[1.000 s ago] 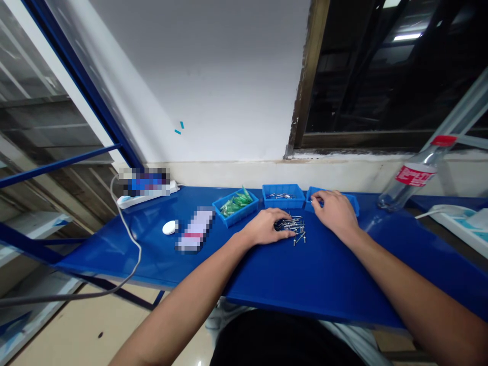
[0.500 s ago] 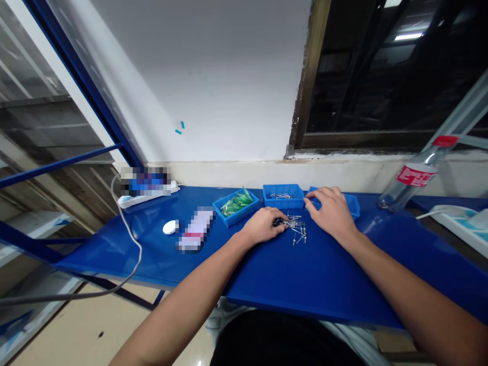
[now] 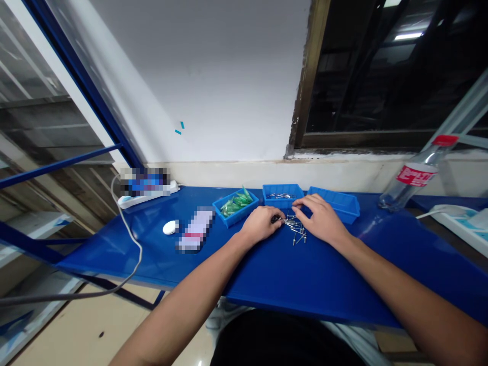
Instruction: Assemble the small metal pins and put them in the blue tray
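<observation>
Several thin silver metal pins (image 3: 298, 230) lie in a loose pile on the blue table. At the pile's left side my left hand (image 3: 263, 223) is closed round a small black object (image 3: 275, 218). My right hand (image 3: 318, 217) is at the pile's upper right, thumb and forefinger nearly together; what is between them, if anything, is too small to tell. Behind the pile, a blue bin (image 3: 282, 202) contains more metal pins. A second blue bin (image 3: 337, 203) is partly behind my right hand. Green packets (image 3: 236, 204) fill a third bin (image 3: 241, 217) on the left.
A pixelated phone (image 3: 195, 229) and a white round object (image 3: 170, 227) lie on the left of the table (image 3: 290, 279). A power strip (image 3: 148, 196) with a cable is at the back left. An upright bottle (image 3: 417, 175) stands at the back right.
My right hand has moved left and slightly nearer, from the right-hand bin to the pile, uncovering more of that bin. My left hand has shifted slightly left.
</observation>
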`<state>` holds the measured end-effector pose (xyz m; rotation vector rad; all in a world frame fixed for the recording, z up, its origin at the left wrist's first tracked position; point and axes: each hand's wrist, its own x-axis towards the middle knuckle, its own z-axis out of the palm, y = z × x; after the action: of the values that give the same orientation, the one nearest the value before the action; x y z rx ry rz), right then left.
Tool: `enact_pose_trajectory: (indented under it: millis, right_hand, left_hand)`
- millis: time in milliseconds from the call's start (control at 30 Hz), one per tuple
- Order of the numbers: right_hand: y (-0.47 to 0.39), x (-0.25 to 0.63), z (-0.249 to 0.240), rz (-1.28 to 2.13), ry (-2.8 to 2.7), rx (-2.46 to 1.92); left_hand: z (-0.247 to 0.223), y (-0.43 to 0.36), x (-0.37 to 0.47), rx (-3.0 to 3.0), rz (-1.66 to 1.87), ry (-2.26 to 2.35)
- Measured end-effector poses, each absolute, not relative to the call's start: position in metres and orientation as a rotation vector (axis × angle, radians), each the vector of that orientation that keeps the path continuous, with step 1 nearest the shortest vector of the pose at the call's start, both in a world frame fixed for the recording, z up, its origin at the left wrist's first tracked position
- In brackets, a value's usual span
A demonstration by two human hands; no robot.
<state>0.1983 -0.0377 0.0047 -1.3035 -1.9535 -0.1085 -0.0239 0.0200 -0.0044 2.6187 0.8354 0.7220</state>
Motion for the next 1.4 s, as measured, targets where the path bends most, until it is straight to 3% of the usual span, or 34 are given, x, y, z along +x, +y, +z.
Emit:
enact_pose_trajectory:
  millis: [800,1400]
  right_hand:
    - [-0.041,0.189,0.003,0.077,-1.972,-1.245]
    - [-0.039,0.188,0.000,0.291,-1.859,-1.239]
  left_hand:
    - [0.016,0.009,-0.023,2.291,1.082,0.845]
    - [0.007,0.014,-0.019,1.989,0.981,0.664]
